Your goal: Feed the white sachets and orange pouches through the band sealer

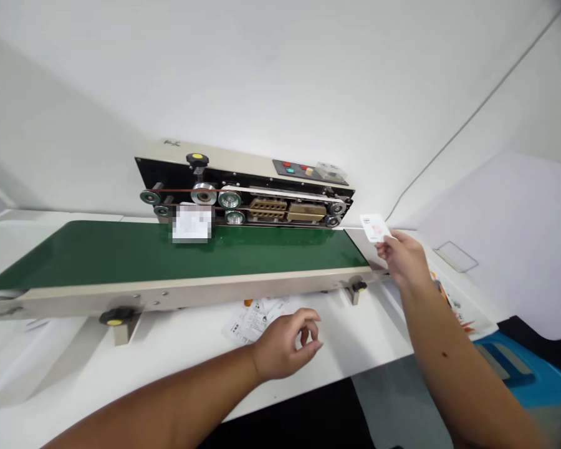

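My right hand [404, 259] pinches a small white packet [374, 229] with printing by its lower right side, just off the right end of the green conveyor belt [121, 252]. My left hand [290, 343] holds nothing. Its fingers are curled, with the thumb and forefinger apart, above the white table [168, 368]. Beside it, partly under the conveyor, lies a loose pile of printed packets [255, 321]. Behind the belt stands a band sealer [243, 184] with rollers and brass blocks. A blurred-out white packet [192, 223] hangs upright at its left rollers.
A white tray [489, 321] with packets in it sits to the right, partly behind my right forearm. Blue plastic containers [533, 374] are below it. Black knobs [116, 316] jut from the conveyor's front. White walls [262, 75] enclose the back.
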Tool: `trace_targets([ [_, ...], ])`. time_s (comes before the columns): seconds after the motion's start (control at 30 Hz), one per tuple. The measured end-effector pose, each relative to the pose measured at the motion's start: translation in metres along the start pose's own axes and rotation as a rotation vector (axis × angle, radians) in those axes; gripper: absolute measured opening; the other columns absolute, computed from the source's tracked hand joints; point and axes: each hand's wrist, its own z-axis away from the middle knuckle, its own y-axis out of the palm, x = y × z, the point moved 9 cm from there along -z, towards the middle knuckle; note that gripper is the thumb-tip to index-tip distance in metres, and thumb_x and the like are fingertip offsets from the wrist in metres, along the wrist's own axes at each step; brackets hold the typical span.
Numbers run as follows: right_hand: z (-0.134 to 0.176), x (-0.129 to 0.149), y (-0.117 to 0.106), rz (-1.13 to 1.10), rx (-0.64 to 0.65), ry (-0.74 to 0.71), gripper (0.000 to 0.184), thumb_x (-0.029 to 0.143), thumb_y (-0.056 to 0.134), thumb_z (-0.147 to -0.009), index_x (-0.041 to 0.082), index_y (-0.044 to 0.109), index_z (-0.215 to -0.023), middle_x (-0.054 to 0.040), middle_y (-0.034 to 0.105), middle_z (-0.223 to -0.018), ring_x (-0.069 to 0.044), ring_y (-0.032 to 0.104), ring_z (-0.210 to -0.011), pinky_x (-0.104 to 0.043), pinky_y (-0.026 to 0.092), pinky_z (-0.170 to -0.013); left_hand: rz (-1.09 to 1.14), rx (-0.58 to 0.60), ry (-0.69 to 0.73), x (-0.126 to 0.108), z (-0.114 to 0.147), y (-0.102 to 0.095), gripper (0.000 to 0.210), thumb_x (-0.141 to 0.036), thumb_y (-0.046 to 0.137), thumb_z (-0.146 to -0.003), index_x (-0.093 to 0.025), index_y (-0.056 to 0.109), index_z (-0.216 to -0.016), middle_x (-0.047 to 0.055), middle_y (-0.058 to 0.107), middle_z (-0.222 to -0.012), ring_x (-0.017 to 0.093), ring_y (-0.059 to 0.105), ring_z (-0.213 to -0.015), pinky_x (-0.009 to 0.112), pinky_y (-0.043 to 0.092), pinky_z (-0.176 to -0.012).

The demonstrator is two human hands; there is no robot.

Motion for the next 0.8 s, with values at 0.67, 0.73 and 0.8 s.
trace_targets([
  [0.67, 0.156, 0.009, 0.093, 0.553, 0.326, -0.721, 0.022, 0.02, 0.058, -0.094, 0.027, 0.071, -0.11, -0.0041, 0.067, -0.091, -0.022, 0.062, -0.082, -0.038, 0.051, -0.077, -0.221, 0.272, 0.306, -0.037, 0.019, 0.04, 0.015, -0.038, 0.066, -0.087, -0.027, 0.063, -0.077, -0.001, 0.071, -0.066, 0.019, 0.067, -0.066, 0.029, 0.043, -0.058],
  [0.73, 0.198, -0.029, 0.114, 0.596, 0.682, -0.74, 0.028, 0.017, 0.057, -0.094, 0.028, 0.071, -0.115, -0.0034, 0.069, -0.084, -0.023, 0.064, -0.078, -0.038, 0.053, -0.073, -0.245, 0.356, 0.327, -0.037, 0.025, 0.054, 0.024, -0.04, 0.073, -0.081, -0.027, 0.058, -0.067, -0.002, 0.069, -0.061, 0.018, 0.064, -0.06, 0.03, 0.038, -0.051],
  [0.8, 0.219, -0.066, 0.124, 0.672, 0.824, -0.678, 0.041, 0.022, 0.064, -0.091, 0.027, 0.065, -0.132, -0.0081, 0.073, -0.105, -0.028, 0.066, -0.097, -0.044, 0.055, -0.085, -0.28, 0.448, 0.346, -0.035, 0.031, 0.068, 0.033, -0.041, 0.079, -0.074, -0.026, 0.053, -0.059, -0.002, 0.066, -0.056, 0.017, 0.06, -0.053, 0.031, 0.034, -0.047],
])
